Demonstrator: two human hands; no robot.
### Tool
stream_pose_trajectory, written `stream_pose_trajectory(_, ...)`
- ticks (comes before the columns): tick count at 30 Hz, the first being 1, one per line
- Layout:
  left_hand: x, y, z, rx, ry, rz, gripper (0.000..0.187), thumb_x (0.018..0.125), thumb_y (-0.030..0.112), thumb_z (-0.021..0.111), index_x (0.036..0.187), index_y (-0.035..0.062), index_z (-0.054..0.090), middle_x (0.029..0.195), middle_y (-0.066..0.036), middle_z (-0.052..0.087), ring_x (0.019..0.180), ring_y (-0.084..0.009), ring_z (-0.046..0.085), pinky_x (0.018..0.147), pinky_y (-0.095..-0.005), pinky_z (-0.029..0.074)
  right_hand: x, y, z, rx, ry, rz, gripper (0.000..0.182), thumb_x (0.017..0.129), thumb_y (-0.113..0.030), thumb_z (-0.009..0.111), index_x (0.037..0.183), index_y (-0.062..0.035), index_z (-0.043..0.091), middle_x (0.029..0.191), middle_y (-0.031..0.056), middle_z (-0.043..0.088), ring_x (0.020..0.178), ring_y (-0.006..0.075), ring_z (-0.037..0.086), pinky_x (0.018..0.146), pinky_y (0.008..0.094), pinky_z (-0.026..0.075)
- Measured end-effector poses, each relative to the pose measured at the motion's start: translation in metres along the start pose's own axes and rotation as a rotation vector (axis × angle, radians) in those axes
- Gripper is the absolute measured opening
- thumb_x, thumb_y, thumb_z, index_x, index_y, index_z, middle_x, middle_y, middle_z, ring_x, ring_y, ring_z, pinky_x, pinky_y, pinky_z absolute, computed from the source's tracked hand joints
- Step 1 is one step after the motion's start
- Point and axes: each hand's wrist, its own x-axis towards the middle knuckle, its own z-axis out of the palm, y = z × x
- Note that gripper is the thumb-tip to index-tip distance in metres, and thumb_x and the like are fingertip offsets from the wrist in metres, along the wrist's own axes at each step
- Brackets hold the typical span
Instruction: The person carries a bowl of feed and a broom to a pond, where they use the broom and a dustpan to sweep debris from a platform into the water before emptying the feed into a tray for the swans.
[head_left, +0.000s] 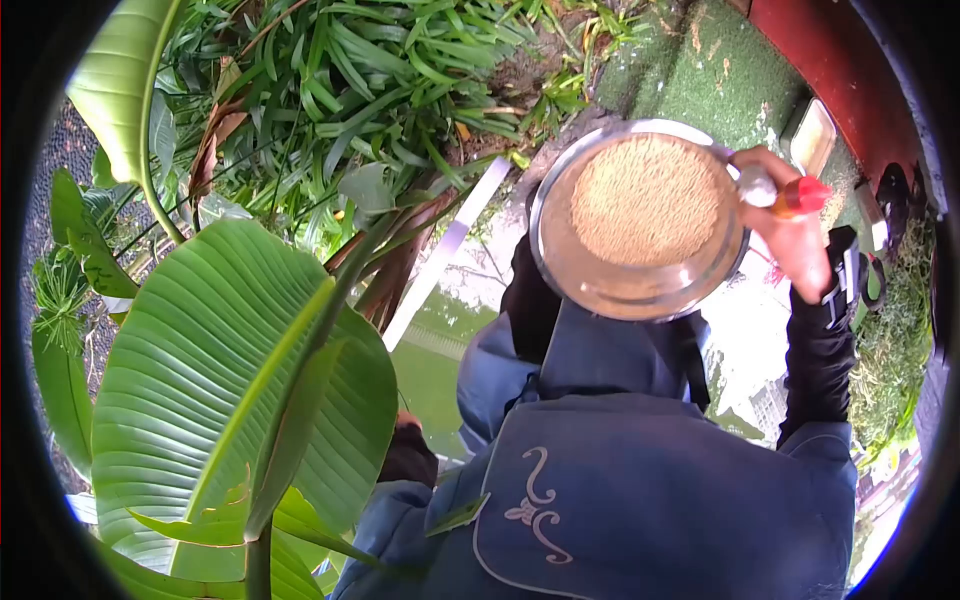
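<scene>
My right hand [792, 235] is closed at the right side of a round metal bowl [620, 297], holding it up in front of my body. A mound of small tan pellets [648, 200] lies in the bowl, toward its far side. A silvery rounded piece [757, 186] and a red-orange tip [803, 195] show at my fingers, beside the rim. My left hand [408, 419] is low at my left side, with a dark sleeve behind it. The big green leaf [230, 390] hides most of that hand, and its fingers do not show.
Large broad leaves fill the left side, close to my left arm. Strappy green plants [370, 90] grow ahead. Below the bowl lies greenish, reflecting water [430, 365] with a pale straight edge [447, 250] along it. Green matting [710, 75] and a red curved surface [850, 75] are at upper right.
</scene>
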Motion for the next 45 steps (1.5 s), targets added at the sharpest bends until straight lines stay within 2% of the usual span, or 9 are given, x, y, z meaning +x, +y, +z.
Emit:
stream_pose_trajectory(13,0.064,0.083,0.020,0.226,0.015,0.260,0.029,0.083,0.033,0.037,0.096,0.0120,0.052,0.070,-0.010,0.056,0.058,-0.0268,0.050,0.050,-0.0374,0.040,0.003,-0.004,-0.004,-0.164,0.235,-0.043,0.021,0.067,0.001,0.055,0.088,-0.0021,0.053,0.071,-0.0014,0.048,0.066,0.0059,0.043,0.060,0.0193,0.035)
stream_pose_trajectory(22,0.112,0.110,0.014,0.364,0.084,0.398,0.026,0.084,0.031,0.038,0.094,0.0132,0.053,0.072,-0.010,0.058,0.063,-0.0289,0.053,0.055,-0.0388,0.043,0.001,0.000,-0.014,-0.134,0.200,0.151,0.024,0.075,-0.011,0.048,0.096,-0.0013,0.051,0.085,0.0047,0.052,0.083,0.0125,0.047,0.079,0.0219,0.034)
stream_pose_trajectory(24,0.129,0.115,0.036,0.428,0.068,0.436,0.025,0.084,0.030,0.038,0.094,0.0135,0.054,0.072,-0.010,0.058,0.064,-0.0293,0.054,0.056,-0.0391,0.043,0.003,-0.009,-0.013,-0.259,0.227,0.118,0.018,0.074,-0.014,0.057,0.086,-0.0017,0.052,0.072,0.0026,0.048,0.064,0.0117,0.041,0.063,0.0236,0.034)
stream_pose_trajectory(27,0.126,0.083,0.058,0.629,-0.018,0.460,0.024,0.084,0.030,0.039,0.093,0.0139,0.054,0.073,-0.010,0.059,0.065,-0.0300,0.055,0.057,-0.0395,0.044,0.007,-0.007,-0.003,-0.296,0.330,0.076,0.030,0.070,-0.022,0.068,0.088,-0.0007,0.056,0.074,0.0038,0.051,0.069,0.0144,0.048,0.071,0.0307,0.039)
stream_pose_trajectory(30,0.087,0.040,0.066,0.925,-0.203,0.521,0.023,0.084,0.029,0.039,0.092,0.0143,0.054,0.073,-0.010,0.059,0.067,-0.0307,0.056,0.059,-0.0399,0.045,0.006,0.002,-0.010,-0.150,0.255,0.172,0.030,0.072,-0.010,0.054,0.100,-0.0006,0.050,0.084,0.0029,0.051,0.079,0.0114,0.046,0.074,0.0221,0.035)
stream_pose_trajectory(35,-0.007,0.064,0.080,1.315,-0.557,0.798,0.021,0.084,0.028,0.039,0.091,0.0150,0.055,0.075,-0.010,0.060,0.069,-0.0319,0.058,0.062,-0.0407,0.046,0.008,0.005,-0.029,-0.170,0.255,0.106,0.028,0.068,-0.002,0.057,0.096,-0.0026,0.054,0.075,-0.0014,0.050,0.069,0.0063,0.045,0.063,0.0196,0.036)
stream_pose_trajectory(39,-0.174,0.219,0.048,0.826,-0.299,1.163,0.031,0.087,0.026,0.041,0.112,0.0125,0.052,0.100,-0.014,0.058,0.085,-0.0297,0.059,0.069,-0.0382,0.047,0.012,-0.005,-0.046,-0.086,0.172,0.164,0.026,0.067,-0.002,0.058,0.093,-0.0027,0.054,0.074,-0.0010,0.051,0.069,0.0056,0.046,0.062,0.0184,0.036)
stream_pose_trajectory(43,-0.328,0.330,0.020,0.002,-1.011,1.110,0.052,0.085,0.013,0.048,0.133,0.0075,0.028,0.122,-0.010,0.046,0.105,-0.0197,0.050,0.075,-0.0269,0.045,0.012,-0.004,-0.065,-0.041,0.159,0.143,0.026,0.066,-0.001,0.059,0.091,-0.0012,0.054,0.082,0.0027,0.052,0.077,0.0093,0.048,0.070,0.0222,0.038)
stream_pose_trajectory(45,-0.364,0.355,0.033,-0.270,-1.125,1.134,0.069,0.082,0.014,0.056,0.136,0.0050,0.014,0.129,-0.012,0.037,0.107,-0.0205,0.048,0.079,-0.0299,0.045,0.015,-0.004,-0.072,0.050,0.148,0.142,0.026,0.066,-0.001,0.059,0.091,-0.0009,0.053,0.082,0.0023,0.052,0.077,0.0090,0.048,0.070,0.0218,0.038)
